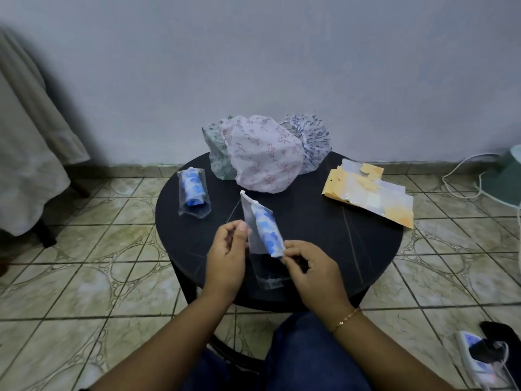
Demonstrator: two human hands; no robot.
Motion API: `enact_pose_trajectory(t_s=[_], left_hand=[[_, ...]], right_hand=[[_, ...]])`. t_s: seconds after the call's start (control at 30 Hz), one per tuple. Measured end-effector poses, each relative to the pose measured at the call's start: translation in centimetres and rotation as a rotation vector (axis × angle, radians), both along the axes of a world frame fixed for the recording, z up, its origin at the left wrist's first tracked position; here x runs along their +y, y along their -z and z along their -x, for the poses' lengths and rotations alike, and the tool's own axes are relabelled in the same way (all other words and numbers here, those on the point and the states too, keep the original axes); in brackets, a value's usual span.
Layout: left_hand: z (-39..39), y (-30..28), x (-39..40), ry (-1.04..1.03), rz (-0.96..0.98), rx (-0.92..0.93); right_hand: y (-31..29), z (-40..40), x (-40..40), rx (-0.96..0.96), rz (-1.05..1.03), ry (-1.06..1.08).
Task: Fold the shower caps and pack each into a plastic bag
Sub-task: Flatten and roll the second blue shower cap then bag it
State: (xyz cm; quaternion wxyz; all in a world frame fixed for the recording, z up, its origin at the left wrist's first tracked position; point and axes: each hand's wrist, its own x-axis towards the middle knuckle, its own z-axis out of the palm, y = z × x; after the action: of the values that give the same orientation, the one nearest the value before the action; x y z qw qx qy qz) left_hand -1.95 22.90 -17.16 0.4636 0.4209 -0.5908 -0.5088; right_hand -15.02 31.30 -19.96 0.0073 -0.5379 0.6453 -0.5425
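Above the near edge of the round black table (352,249), a folded blue-and-white shower cap (266,231) is partly inside a clear plastic bag (267,269). My left hand (227,258) pinches the bag's left edge. My right hand (313,266) pinches the cap's lower end at the bag. A packed blue cap in its bag (193,193) lies at the table's left. Three unfolded caps sit piled at the back: a pink-print one (262,156), a green-print one (218,150) and a dark-print one (313,136).
A stack of flat yellow-and-clear bags (369,193) lies at the table's right edge. A cloth-covered piece of furniture (25,153) stands at the left. A power strip with cables (476,354) lies on the tiled floor at lower right, and a white cable (462,176) runs along the wall.
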Motion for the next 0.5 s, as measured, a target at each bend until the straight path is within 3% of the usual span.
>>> enact_pose_trajectory(t_s=[0.13, 0.3, 0.5], left_hand=[[-2.3, 0.3, -2.4, -0.113, 0.185, -0.151], [-4.5, 0.9, -7.8, -0.274, 0.480, -0.523], [-4.8, 0.2, -13.3, -0.049, 0.487, -0.934]], right_hand=[[-0.4, -1.1, -2.6, -0.027, -0.014, -0.053], [-1.4, -2.1, -7.2, -0.074, -0.060, -0.077], [-2.1, -2.8, -13.3, -0.161, -0.152, -0.073]])
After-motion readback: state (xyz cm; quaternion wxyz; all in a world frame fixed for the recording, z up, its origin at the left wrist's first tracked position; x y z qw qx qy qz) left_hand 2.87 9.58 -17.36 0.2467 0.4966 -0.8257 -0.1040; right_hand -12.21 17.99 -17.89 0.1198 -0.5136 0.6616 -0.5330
